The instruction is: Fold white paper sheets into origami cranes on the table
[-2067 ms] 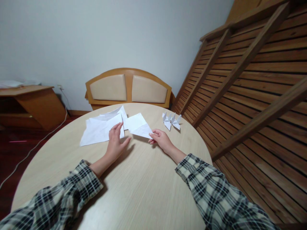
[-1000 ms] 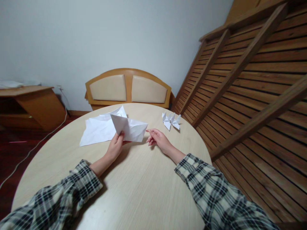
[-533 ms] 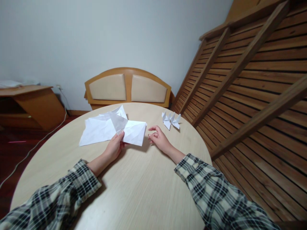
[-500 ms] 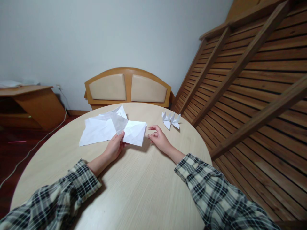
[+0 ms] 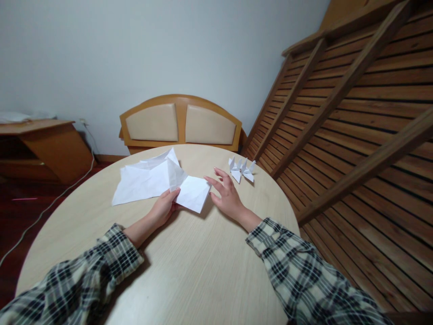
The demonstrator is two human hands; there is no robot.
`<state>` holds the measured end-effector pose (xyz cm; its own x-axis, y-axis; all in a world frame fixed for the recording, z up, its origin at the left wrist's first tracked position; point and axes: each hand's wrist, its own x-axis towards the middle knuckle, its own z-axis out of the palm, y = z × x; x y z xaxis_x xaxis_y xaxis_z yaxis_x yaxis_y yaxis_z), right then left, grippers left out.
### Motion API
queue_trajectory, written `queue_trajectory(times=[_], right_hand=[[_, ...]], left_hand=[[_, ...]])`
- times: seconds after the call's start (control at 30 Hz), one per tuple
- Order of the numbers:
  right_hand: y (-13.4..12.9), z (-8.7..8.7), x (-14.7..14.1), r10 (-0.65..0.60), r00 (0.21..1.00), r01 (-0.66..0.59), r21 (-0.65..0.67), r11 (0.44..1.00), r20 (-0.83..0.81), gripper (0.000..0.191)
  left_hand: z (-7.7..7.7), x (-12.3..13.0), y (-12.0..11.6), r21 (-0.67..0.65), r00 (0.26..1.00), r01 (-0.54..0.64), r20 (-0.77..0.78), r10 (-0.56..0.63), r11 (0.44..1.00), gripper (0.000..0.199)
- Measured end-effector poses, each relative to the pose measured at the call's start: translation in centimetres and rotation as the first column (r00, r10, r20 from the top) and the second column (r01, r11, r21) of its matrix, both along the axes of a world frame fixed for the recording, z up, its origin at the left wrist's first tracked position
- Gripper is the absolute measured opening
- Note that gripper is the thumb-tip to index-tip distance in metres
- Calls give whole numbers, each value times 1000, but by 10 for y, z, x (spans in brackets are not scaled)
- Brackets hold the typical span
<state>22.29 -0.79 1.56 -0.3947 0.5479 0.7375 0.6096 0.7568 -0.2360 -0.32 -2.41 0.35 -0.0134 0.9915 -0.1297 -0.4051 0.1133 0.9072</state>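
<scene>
small pointy white paper figures (image 5: 236, 174): made | square white paper (image 5: 193, 194): part-folded, pinched by left hand (image 5: 163, 208); right hand (image 5: 230, 197) held wide | flat white paper sheets (image 5: 142, 184): not shaped yet

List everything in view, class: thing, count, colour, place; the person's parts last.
Round wooden table: one, pale, centre
Folded paper piece: one, white, over table
Creased paper sheets: count unclear, white, table's left
Folded-paper birdlike figures: apparently two, white, table's right
Arched wooden headboard: one, tan and cream, beyond table
Slatted wooden frame: one, brown, right side
Wooden desk: one, brown, far left
Paperlike items: count unclear, white, on desk
Wall: one, pale, background
Floor: one, dark red, left
Thin cable: one, white, left
Plaid sleeves: two, black and cream, over table
Left hand: one, bare, holding folded piece
Right hand: one, bare, near piece's corner, contact unclear
</scene>
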Motion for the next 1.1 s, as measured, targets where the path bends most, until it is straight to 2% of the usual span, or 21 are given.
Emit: queue_trajectory(times=[0.2,0.33,0.6,0.87,1.1], right_hand=[[-2,4,1,29,994,-33,30,999,109,34],[-2,5,2,32,993,-35,25,999,116,26],[4,2,5,0,994,4,-37,999,107,27],[4,1,5,-8,996,17,-94,995,91,32],[4,2,5,-37,994,45,-85,995,100,34]], left_hand=[[3,2,0,-4,1000,-2,4,2,1000,9],[1,1,0,-3,1000,6,-8,-6,1000,10],[5,3,-4,73,990,138,-35,-136,988,20],[2,2,-3,99,984,160,-91,-151,982,19],[3,2,-7,106,966,166,-219,-140,980,13]])
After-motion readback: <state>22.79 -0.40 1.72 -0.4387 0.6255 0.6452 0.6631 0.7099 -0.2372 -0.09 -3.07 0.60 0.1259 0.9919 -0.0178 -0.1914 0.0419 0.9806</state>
